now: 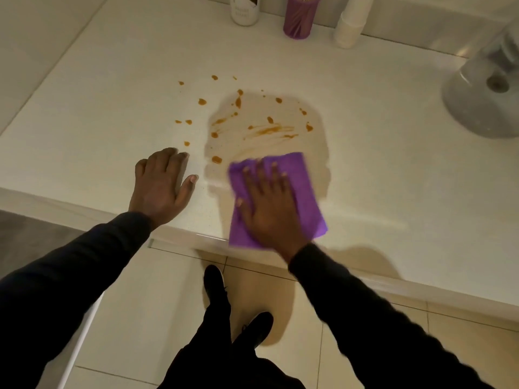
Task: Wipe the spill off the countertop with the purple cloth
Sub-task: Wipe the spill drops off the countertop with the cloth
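An orange-brown spill [266, 130] of drops and smeared streaks lies in the middle of the white countertop [379, 178]. The purple cloth [303, 178] is spread flat near the front edge, just below the streaks. My right hand [269, 203] presses flat on the cloth with fingers spread. My left hand [161, 183] rests flat on the bare countertop to the cloth's left, holding nothing, beside a few stray drops [216, 159].
At the back stand a white bottle [244, 9], a purple ribbed cup [300, 16] and a stack of white cups [351, 22]. A grey appliance base [486, 94] sits at the right. Below the counter edge are tiled floor and my dark shoes [216, 282].
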`<state>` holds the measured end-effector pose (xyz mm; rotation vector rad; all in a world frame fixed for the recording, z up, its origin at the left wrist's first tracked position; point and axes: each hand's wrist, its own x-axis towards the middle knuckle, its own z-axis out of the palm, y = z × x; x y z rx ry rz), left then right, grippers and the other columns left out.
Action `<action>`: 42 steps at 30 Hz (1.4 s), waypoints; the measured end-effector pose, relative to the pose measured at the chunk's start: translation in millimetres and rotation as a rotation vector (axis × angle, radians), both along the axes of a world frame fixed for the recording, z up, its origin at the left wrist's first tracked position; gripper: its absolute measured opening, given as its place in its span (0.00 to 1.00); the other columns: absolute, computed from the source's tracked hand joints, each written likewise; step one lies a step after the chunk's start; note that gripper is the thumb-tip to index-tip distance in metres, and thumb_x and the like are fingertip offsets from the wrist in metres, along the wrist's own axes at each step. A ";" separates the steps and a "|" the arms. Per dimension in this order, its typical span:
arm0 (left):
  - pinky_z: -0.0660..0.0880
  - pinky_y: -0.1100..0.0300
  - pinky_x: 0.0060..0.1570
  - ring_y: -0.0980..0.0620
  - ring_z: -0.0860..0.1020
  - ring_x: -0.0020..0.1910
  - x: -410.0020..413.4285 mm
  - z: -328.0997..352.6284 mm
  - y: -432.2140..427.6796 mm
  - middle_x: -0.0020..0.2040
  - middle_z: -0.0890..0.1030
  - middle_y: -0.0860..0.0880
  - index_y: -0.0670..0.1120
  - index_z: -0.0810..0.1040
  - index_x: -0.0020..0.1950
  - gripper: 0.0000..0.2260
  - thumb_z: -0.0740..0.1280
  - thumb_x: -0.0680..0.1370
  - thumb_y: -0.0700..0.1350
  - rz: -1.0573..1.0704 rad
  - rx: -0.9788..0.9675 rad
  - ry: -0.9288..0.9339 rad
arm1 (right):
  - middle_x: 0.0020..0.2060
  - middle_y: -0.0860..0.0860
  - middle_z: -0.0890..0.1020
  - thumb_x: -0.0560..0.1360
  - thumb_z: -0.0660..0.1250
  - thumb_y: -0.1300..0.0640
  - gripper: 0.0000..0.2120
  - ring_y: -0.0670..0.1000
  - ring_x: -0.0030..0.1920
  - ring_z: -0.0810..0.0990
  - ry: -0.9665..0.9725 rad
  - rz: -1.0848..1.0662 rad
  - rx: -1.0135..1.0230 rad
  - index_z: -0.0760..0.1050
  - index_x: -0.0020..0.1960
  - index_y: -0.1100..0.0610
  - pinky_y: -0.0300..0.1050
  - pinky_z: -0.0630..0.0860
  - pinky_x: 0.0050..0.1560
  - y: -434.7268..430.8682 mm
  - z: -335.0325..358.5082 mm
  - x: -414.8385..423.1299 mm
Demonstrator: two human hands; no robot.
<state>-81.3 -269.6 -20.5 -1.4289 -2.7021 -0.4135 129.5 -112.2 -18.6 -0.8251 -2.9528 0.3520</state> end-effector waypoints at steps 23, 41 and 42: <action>0.66 0.44 0.62 0.40 0.76 0.65 0.3 5.1 -0.1 0.67 0.77 0.40 0.41 0.76 0.67 0.26 0.54 0.82 0.59 0.011 -0.125 0.003 | 0.81 0.54 0.58 0.82 0.50 0.43 0.30 0.63 0.80 0.58 -0.090 -0.062 0.022 0.56 0.82 0.51 0.63 0.57 0.76 72.8 1.0 65.2; 0.66 0.43 0.63 0.38 0.76 0.67 -0.8 -0.6 2.5 0.68 0.78 0.39 0.40 0.77 0.68 0.25 0.56 0.83 0.57 0.009 -0.076 0.095 | 0.81 0.54 0.58 0.84 0.48 0.44 0.28 0.62 0.81 0.54 -0.064 0.171 0.047 0.55 0.82 0.50 0.65 0.54 0.78 98.8 -3.2 -25.0; 0.66 0.43 0.63 0.38 0.76 0.67 -1.0 -0.9 2.5 0.68 0.78 0.39 0.40 0.77 0.68 0.25 0.56 0.83 0.57 0.006 -0.075 0.093 | 0.81 0.55 0.59 0.83 0.49 0.44 0.28 0.64 0.80 0.57 -0.080 0.119 0.054 0.56 0.82 0.50 0.67 0.57 0.76 125.6 -0.9 -23.3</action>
